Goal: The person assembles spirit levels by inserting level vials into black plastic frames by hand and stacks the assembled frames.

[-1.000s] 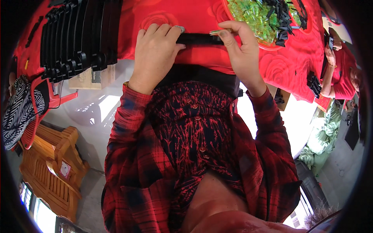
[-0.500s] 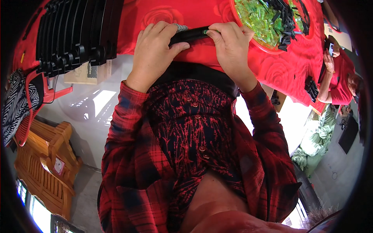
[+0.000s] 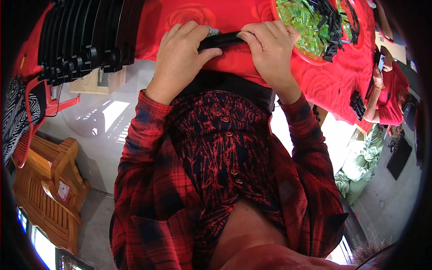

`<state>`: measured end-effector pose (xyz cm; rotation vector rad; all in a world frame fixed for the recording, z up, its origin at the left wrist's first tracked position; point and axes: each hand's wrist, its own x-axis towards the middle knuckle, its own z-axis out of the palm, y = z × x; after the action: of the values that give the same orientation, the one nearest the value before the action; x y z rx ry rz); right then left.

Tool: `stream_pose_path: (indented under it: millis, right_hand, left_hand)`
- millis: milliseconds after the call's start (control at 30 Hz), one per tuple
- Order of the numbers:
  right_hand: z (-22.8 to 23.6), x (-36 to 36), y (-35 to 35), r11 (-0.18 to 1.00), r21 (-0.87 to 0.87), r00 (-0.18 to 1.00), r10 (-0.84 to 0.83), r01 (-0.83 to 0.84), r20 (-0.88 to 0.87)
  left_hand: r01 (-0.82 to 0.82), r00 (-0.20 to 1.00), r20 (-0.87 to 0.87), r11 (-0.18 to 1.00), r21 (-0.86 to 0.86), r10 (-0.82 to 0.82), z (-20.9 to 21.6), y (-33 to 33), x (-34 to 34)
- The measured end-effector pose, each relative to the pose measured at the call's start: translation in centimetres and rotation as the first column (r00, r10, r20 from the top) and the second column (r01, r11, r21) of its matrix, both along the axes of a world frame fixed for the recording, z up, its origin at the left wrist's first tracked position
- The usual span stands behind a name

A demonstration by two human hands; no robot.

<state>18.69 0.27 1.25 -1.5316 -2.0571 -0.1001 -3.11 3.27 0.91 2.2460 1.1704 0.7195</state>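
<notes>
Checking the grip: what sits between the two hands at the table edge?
In the head view, a long black plastic piece bridges the left hand and right hand, each pinching one end over the red tablecloth.

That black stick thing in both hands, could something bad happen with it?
Maybe. The left hand and right hand grip the black strip right at the edge of the red tablecloth, so if it slips it could drop to the floor. The tray of green and black pieces sits close to the right hand; an elbow bump might spill it.

Strip (image 3: 222,40) between both hands (tray (image 3: 315,58) right, racks (image 3: 85,40) left)
</notes>
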Motion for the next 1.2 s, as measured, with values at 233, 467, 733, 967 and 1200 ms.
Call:
stream_pose_path:
  millis: [233, 467, 733, 967, 1200]
  right_hand:
    - [-0.8, 0.4, 0.3, 0.998, 0.05, 0.998, 0.052, -0.049, -0.043]
    - [-0.9, -0.2, 0.0, 0.999, 0.05, 0.999, 0.016, -0.014, -0.046]
    - [-0.8, -0.6, -0.3, 0.995, 0.095, 0.999, 0.027, -0.024, -0.031]
    - [-0.4, -0.9, -0.6, 0.999, 0.052, 0.994, -0.002, 0.007, -0.113]
    - [-0.5, -0.7, -0.2, 0.998, 0.065, 0.997, 0.028, -0.023, -0.071]
  left_hand:
    - [-0.004, 1.0, -0.001, 1.0, -0.02, 0.004, 0.0, 0.0, 0.2]
    - [-0.009, 0.999, 0.049, 1.0, -0.02, 0.01, 0.2, 0.1, 0.4]
    - [-0.022, 0.998, 0.055, 1.0, -0.013, 0.023, 0.1, 0.0, 0.3]
    - [0.009, 0.999, 0.039, 0.995, -0.099, -0.006, 0.4, 0.5, 0.1]
    - [0.017, 0.999, 0.036, 0.994, -0.11, -0.013, 0.7, 0.7, 0.1]
